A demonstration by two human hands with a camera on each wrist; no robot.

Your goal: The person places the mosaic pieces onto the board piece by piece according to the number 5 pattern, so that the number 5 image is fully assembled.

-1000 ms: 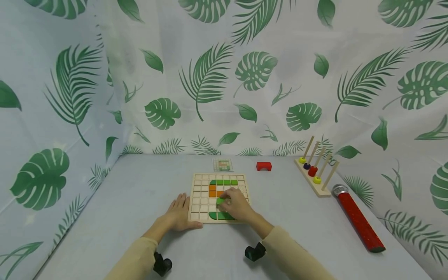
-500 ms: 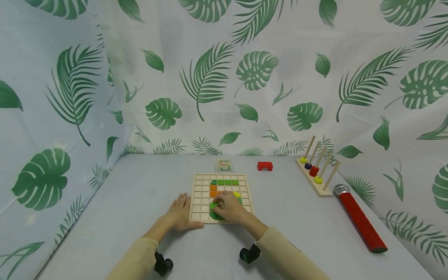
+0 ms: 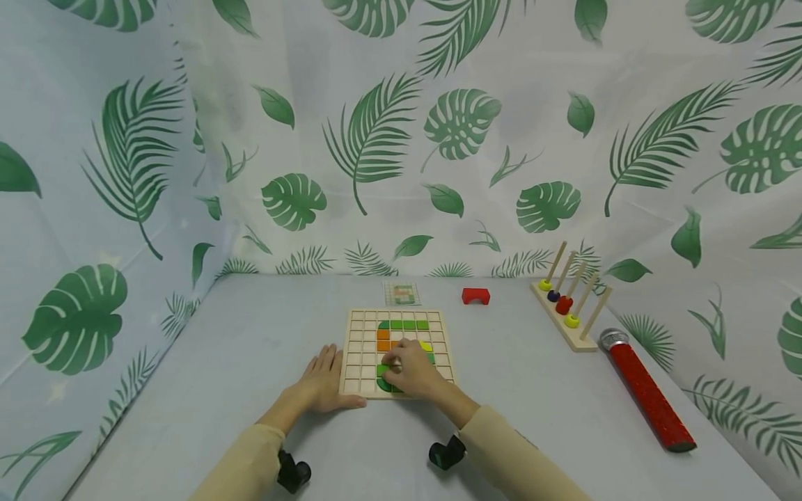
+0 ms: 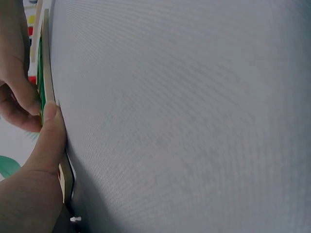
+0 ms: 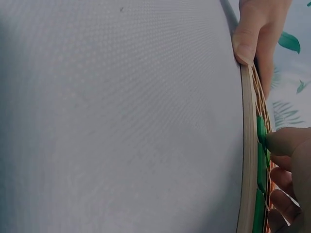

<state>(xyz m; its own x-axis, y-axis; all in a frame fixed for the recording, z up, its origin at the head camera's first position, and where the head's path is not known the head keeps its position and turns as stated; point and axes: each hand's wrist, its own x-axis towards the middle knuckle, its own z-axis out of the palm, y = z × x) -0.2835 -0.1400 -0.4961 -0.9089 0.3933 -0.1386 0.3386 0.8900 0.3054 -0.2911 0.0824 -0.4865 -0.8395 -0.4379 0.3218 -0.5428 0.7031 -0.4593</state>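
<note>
A wooden grid board (image 3: 352, 372) lies on the table with coloured tiles set in it. My left hand (image 3: 322, 381) rests flat at its left edge, fingers straight, thumb along the front edge; the left wrist view shows the thumb (image 4: 49, 128) against the wooden side. Over the board's lower middle, my right hand (image 3: 415, 369) pinches a light green tile (image 3: 381, 371), thumb and fingertips right at the grid. Dark green tiles (image 5: 261, 167) line the near row in the right wrist view. Orange tiles (image 3: 383, 335) and a green row (image 3: 409, 325) sit farther back. The right hand hides several squares.
Behind the board lies a small pattern card (image 3: 402, 294), with a red arch block (image 3: 476, 296) to its right. A wooden peg stand (image 3: 579, 342) with coloured beads and a red toy microphone (image 3: 648, 390) lie at the right. A leaf-print cloth backs the table.
My right hand moved left and slightly nearer with the light green tile, uncovering yellow and green tiles on the right. In the last half second it stays there. The left hand keeps its place.
</note>
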